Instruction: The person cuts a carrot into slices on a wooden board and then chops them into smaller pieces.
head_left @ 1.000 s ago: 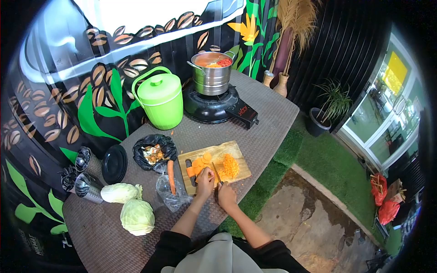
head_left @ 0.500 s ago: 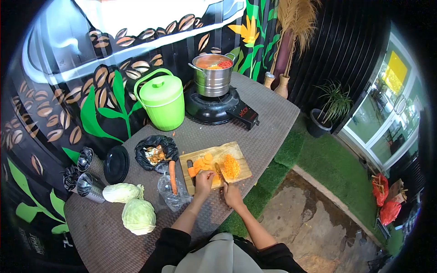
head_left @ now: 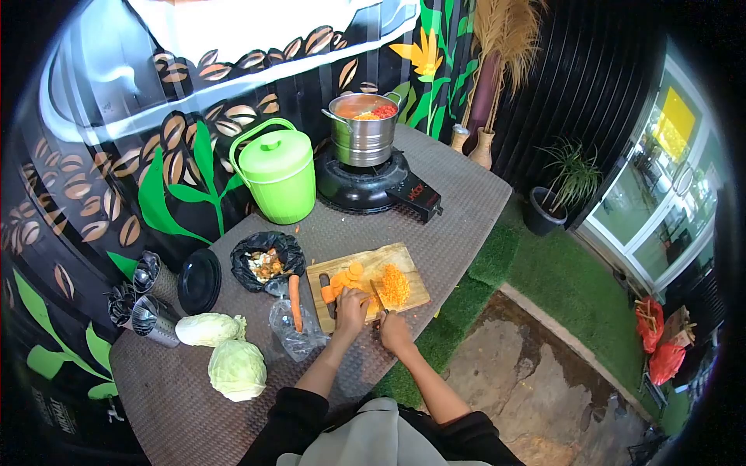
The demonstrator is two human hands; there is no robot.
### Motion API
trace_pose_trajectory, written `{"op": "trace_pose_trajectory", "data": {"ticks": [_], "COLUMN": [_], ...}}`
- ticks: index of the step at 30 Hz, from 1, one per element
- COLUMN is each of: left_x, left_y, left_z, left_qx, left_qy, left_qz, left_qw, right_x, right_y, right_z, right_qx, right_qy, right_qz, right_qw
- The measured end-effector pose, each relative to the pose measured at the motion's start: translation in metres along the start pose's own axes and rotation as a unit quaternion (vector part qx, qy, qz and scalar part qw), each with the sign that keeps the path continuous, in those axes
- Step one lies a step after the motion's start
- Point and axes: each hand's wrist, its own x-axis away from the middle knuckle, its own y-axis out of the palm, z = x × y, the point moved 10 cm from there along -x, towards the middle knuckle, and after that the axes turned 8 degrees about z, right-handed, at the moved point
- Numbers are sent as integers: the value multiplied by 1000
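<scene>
My right hand [head_left: 395,330] is closed round the handle of a knife [head_left: 377,295], whose blade points away from me over the wooden cutting board [head_left: 416,268]. Beside the blade, the curled fingers of my left hand [head_left: 353,307] press on carrot at the board's near edge; the piece is mostly hidden under them. Right of the knife lies a heap of finely chopped carrot [head_left: 395,286]. Carrot slices [head_left: 347,275] sit at the board's far left, near a dark-handled tool [head_left: 327,289] that is partly covered. A whole carrot [head_left: 294,303] rests on a clear plastic bag [head_left: 291,334].
A steel pot [head_left: 364,136] stands on a black portable stove [head_left: 361,186], with a green lidded bucket [head_left: 278,175] beside it. To the left are a black bag of scraps [head_left: 268,260], a round cabbage [head_left: 237,371], a long cabbage [head_left: 208,329], black plates [head_left: 199,281] and utensil holders [head_left: 155,317].
My left hand has shifted slightly right, its fingers now spread lower over the carrot. The knife has tilted a little to the left and moved slightly toward me.
</scene>
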Motion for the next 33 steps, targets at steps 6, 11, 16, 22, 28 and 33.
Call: {"op": "trace_pose_trajectory", "data": {"ticks": [6, 11, 16, 22, 28, 33], "left_x": [-1, -2, 2, 2, 3, 3], "left_y": [10, 12, 1, 4, 5, 6], "left_z": [-5, -2, 6, -5, -3, -1], "left_qx": [74, 74, 93, 168, 172, 168], "left_qy": [-28, -4, 4, -118, -117, -126], "left_qz": [-40, -47, -10, -37, -41, -42], "left_qw": [996, 996, 996, 978, 977, 977], "right_x": [-14, -3, -28, -3, -20, -3], "right_y": [4, 3, 4, 11, 0, 3], "right_z": [-5, -7, -2, -4, -13, -5], "right_qx": [26, 28, 28, 23, 18, 31], "right_qy": [-19, 26, 10, 25, -31, 20], "right_qz": [-16, 41, 41, 52, -32, 50], "right_qw": [999, 998, 999, 998, 999, 998]}}
